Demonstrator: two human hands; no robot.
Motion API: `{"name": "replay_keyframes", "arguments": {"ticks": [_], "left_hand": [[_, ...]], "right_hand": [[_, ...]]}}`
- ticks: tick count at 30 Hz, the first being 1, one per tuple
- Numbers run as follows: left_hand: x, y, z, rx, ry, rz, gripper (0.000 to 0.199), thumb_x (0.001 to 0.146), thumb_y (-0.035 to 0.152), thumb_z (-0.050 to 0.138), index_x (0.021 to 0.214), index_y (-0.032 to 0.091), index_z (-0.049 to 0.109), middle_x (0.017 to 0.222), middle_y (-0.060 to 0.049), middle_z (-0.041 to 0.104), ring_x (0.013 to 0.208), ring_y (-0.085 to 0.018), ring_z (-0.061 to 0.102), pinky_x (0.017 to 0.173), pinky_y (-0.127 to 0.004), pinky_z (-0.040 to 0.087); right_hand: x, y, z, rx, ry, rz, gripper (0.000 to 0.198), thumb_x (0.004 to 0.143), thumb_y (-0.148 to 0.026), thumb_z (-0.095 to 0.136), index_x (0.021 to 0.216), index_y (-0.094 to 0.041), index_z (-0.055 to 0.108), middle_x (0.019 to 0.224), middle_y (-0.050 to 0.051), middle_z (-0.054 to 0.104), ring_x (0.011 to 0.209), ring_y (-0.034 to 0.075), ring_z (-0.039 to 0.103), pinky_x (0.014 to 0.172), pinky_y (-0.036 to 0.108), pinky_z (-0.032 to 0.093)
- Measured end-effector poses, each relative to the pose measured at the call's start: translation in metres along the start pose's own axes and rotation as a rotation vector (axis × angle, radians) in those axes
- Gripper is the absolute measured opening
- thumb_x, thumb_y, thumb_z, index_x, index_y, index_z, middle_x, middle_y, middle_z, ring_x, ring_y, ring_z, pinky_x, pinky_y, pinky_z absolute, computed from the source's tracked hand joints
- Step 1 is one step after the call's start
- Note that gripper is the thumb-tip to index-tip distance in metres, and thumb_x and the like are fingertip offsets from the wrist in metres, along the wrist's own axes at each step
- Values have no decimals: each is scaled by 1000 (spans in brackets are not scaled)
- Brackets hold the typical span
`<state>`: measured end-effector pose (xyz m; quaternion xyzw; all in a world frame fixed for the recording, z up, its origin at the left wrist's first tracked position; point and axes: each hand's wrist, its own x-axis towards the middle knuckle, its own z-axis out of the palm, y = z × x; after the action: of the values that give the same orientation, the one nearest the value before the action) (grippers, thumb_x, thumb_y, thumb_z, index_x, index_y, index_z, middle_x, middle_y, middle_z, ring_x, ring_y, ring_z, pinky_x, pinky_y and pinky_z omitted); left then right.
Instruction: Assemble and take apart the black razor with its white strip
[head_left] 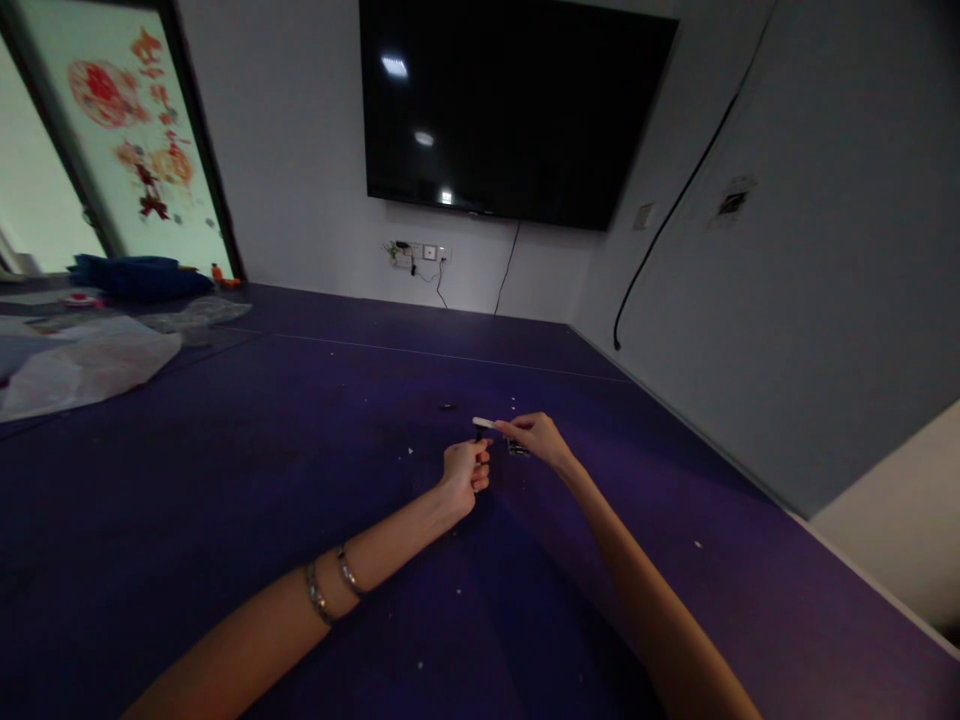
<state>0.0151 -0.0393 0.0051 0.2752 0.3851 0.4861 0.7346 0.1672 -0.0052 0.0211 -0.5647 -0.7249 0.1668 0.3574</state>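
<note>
My left hand (465, 472) is closed in a fist around a thin dark stick-like piece (478, 434), whose top shows above the fingers. With thumb and fingers, my right hand (538, 437) pinches one end of a small white bar (483, 423). The bar lies across the top of the dark piece and appears to touch it. Just below my right hand, a small dark patterned item (517, 448) rests on the purple surface (300, 480), partly covered by the fingers. A short black piece (447, 406) lies a little beyond my left hand.
Tiny white scraps (410, 451) are scattered about the surface. Clear plastic bags (97, 365) and a dark blue cloth bundle (139, 277) lie at the far left. A black cable (675, 210) hangs down the right wall. A large television (517, 110) is mounted ahead.
</note>
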Motion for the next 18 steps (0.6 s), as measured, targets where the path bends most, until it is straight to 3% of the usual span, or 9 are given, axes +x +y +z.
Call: {"name": "replay_keyframes", "arguments": {"ticks": [4, 9, 13, 18], "left_hand": [[-1, 1, 1, 7, 18, 14, 7, 79, 13, 45, 82, 11, 51, 49, 8, 37, 29, 0, 20, 34, -19, 8], [0, 4, 0, -5, -10, 29, 7, 79, 13, 45, 83, 12, 50, 49, 8, 36, 29, 0, 20, 34, -19, 8], [1, 4, 1, -3, -16, 25, 6, 79, 13, 45, 82, 12, 50, 49, 9, 35, 29, 0, 19, 34, -18, 7], [0, 6, 2, -3, -25, 23, 8, 81, 13, 42, 83, 12, 50, 49, 9, 35, 29, 0, 19, 34, -19, 7]], "right_hand": [[0, 2, 1, -23, 120, -10, 52, 71, -61, 50, 58, -14, 67, 47, 0, 48, 48, 10, 41, 46, 22, 26], [0, 10, -3, 17, 51, -48, 54, 70, -63, 48, 59, -14, 67, 48, 0, 48, 47, 10, 39, 44, 23, 25], [-1, 13, -6, -13, 124, -33, 53, 69, -63, 49, 56, -14, 64, 46, -2, 43, 46, 9, 36, 45, 23, 23], [-1, 12, -5, 33, 66, -41, 52, 71, -62, 50, 56, -13, 64, 47, -2, 43, 46, 9, 35, 45, 22, 23]]}}
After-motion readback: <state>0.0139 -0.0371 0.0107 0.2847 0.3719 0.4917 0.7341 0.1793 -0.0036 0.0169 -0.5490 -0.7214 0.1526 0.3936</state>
